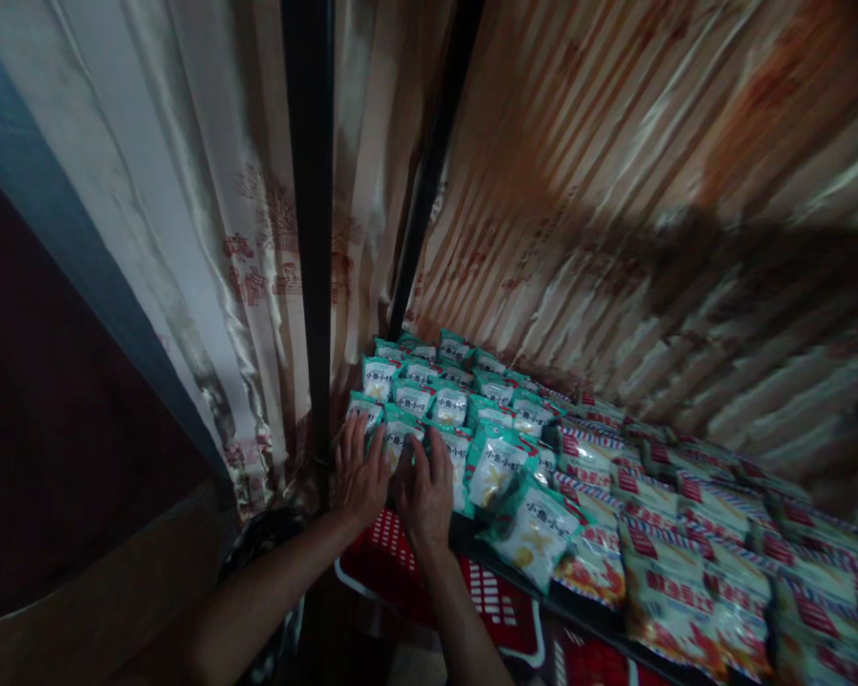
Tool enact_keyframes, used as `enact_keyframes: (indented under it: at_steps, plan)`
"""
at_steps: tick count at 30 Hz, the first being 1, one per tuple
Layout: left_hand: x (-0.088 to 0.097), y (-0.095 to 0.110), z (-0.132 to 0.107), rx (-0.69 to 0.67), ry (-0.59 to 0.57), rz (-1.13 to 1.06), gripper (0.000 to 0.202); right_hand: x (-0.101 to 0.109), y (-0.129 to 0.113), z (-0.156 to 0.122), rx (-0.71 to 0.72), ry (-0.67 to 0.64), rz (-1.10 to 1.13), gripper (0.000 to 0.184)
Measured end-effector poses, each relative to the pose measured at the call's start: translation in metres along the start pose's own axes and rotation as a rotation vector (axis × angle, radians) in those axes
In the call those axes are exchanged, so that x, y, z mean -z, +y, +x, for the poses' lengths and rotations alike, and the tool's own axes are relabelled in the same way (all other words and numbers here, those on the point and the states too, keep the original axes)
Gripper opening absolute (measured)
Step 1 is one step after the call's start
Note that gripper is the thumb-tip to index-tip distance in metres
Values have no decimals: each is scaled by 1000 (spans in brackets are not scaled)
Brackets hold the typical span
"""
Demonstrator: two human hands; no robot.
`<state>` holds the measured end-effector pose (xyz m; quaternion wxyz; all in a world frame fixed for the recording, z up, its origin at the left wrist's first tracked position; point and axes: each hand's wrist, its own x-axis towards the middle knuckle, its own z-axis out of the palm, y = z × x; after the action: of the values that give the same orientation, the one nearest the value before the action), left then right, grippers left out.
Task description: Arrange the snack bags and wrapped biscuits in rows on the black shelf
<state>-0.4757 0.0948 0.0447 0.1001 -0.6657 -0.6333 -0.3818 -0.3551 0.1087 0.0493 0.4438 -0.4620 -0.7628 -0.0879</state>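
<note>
Rows of teal and white snack packets fill the left end of a dark shelf. My left hand lies flat on the front packets near the shelf's left corner, fingers stretched and apart. My right hand rests right beside it, fingers curled over the edge of a teal packet in the front row. Both forearms reach up from the lower left. One teal packet hangs over the shelf's front edge to the right of my hands.
Red, white and blue striped packets cover the shelf to the right. A red plastic basket sits below the shelf under my wrists. A black post and shiny patterned curtains stand behind; corrugated metal sheeting backs the shelf.
</note>
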Motion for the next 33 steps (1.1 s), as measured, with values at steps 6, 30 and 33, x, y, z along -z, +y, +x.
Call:
enact_keyframes:
  at_steps: [6,30,33]
  plan:
    - [0,17,18,-131,-3,-45,39,1,6,-1,-10,16,1,43]
    - [-3,25,23,-117,44,-118,40,9,16,52,-68,-62,18,33]
    - [-1,25,22,-83,45,-98,43,2,12,85,-43,-182,17,36]
